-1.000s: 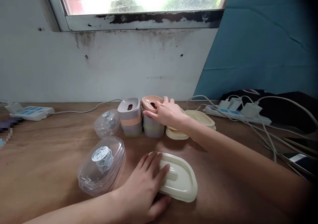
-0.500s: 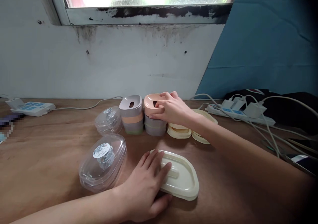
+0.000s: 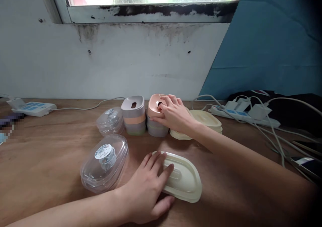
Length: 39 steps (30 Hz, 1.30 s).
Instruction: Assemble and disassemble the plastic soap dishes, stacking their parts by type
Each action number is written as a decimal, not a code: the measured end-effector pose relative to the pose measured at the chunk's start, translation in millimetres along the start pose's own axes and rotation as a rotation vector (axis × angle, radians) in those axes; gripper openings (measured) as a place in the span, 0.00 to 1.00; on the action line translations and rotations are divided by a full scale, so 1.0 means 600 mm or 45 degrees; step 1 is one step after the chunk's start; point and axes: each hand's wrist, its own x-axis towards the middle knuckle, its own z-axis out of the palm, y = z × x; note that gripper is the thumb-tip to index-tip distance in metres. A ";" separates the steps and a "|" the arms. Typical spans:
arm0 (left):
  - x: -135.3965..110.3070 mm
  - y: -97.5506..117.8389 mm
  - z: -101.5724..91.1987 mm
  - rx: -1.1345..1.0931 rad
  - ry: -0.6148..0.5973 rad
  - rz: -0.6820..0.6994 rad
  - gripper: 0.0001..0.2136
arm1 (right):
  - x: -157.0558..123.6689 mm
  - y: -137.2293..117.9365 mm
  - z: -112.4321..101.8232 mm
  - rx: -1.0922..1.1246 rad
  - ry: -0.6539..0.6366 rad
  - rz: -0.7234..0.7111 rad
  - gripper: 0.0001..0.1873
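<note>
My left hand (image 3: 148, 190) lies flat with spread fingers on a cream oval lid (image 3: 184, 180) near the table's front. My right hand (image 3: 174, 114) reaches back and curls its fingers over the pink top piece (image 3: 154, 103) of a small stack of pastel containers (image 3: 156, 128), thumb against its side. A second stack with a grey top (image 3: 133, 114) stands just left of it. A clear plastic box with a round label (image 3: 105, 163) sits left of my left hand, and a smaller clear box (image 3: 110, 121) lies behind it.
Cream lids (image 3: 207, 119) are piled right of the stacks, under my right forearm. A power strip with white plugs and cables (image 3: 244, 114) lies at the back right, another strip (image 3: 31, 107) at the far left. A phone (image 3: 305, 163) rests at the right edge. The wall runs behind the wooden table (image 3: 45, 153).
My right hand has shifted on the pink top piece, fingers curling tighter round it. The left hand stays on the cream lid. The view has tilted slightly.
</note>
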 end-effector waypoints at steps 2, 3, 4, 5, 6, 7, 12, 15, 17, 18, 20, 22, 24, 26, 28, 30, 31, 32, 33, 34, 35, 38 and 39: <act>0.000 0.001 0.000 0.003 -0.007 -0.002 0.30 | 0.001 0.001 -0.002 -0.004 -0.011 -0.007 0.26; 0.000 0.001 0.000 0.006 -0.009 -0.002 0.30 | 0.002 0.001 -0.003 -0.006 -0.017 -0.013 0.26; -0.001 0.001 0.000 0.007 -0.007 0.001 0.30 | 0.001 0.001 -0.003 -0.010 -0.022 -0.021 0.25; -0.001 0.001 0.001 0.007 -0.001 0.003 0.30 | 0.001 0.001 -0.004 -0.013 -0.027 -0.031 0.25; -0.001 0.000 0.001 0.006 0.005 0.007 0.30 | 0.001 0.000 -0.004 -0.016 -0.033 -0.040 0.25; -0.001 0.000 0.002 0.002 0.016 0.011 0.29 | 0.001 0.000 -0.005 -0.020 -0.036 -0.049 0.25; -0.001 -0.002 0.004 -0.017 0.044 0.020 0.30 | 0.003 0.002 -0.003 -0.033 -0.054 -0.085 0.27; -0.002 -0.004 0.006 -0.018 0.055 0.028 0.29 | 0.006 0.006 0.001 -0.034 -0.087 -0.127 0.29; -0.002 -0.005 0.007 -0.032 0.077 0.041 0.29 | 0.008 0.010 0.003 -0.030 -0.118 -0.155 0.28; -0.003 -0.005 0.007 -0.037 0.087 0.045 0.29 | 0.009 0.012 0.005 -0.028 -0.134 -0.166 0.27; -0.003 -0.006 0.008 -0.042 0.098 0.049 0.29 | 0.010 0.015 0.007 -0.021 -0.163 -0.185 0.25; -0.004 -0.007 0.008 -0.046 0.098 0.048 0.28 | 0.012 0.017 0.008 -0.009 -0.191 -0.201 0.23; -0.004 -0.006 0.007 -0.048 0.091 0.048 0.28 | 0.015 0.019 0.007 0.008 -0.214 -0.208 0.21; -0.003 -0.006 0.006 -0.041 0.081 0.047 0.28 | 0.019 0.022 0.004 0.029 -0.234 -0.206 0.20; -0.002 -0.005 0.005 -0.033 0.069 0.036 0.29 | 0.025 0.025 -0.001 0.050 -0.253 -0.195 0.21; -0.002 -0.004 0.005 -0.032 0.061 0.026 0.29 | 0.032 0.028 -0.006 0.070 -0.270 -0.177 0.23; -0.002 -0.004 0.006 -0.031 0.059 0.024 0.29 | 0.036 0.029 -0.008 0.079 -0.278 -0.169 0.23; -0.002 -0.004 0.006 -0.031 0.061 0.026 0.29 | 0.041 0.030 -0.009 0.088 -0.285 -0.163 0.24; -0.002 -0.004 0.006 -0.032 0.065 0.029 0.29 | 0.045 0.031 -0.010 0.095 -0.291 -0.161 0.24; -0.002 -0.004 0.007 -0.031 0.069 0.032 0.29 | 0.048 0.032 -0.010 0.101 -0.296 -0.162 0.23; -0.002 -0.004 0.007 -0.030 0.069 0.032 0.29 | 0.051 0.032 -0.009 0.104 -0.302 -0.165 0.23; -0.002 -0.005 0.006 -0.027 0.062 0.031 0.29 | 0.055 0.031 -0.007 0.098 -0.318 -0.170 0.23; -0.003 -0.005 0.006 -0.025 0.062 0.029 0.29 | 0.055 0.031 -0.006 0.094 -0.324 -0.167 0.23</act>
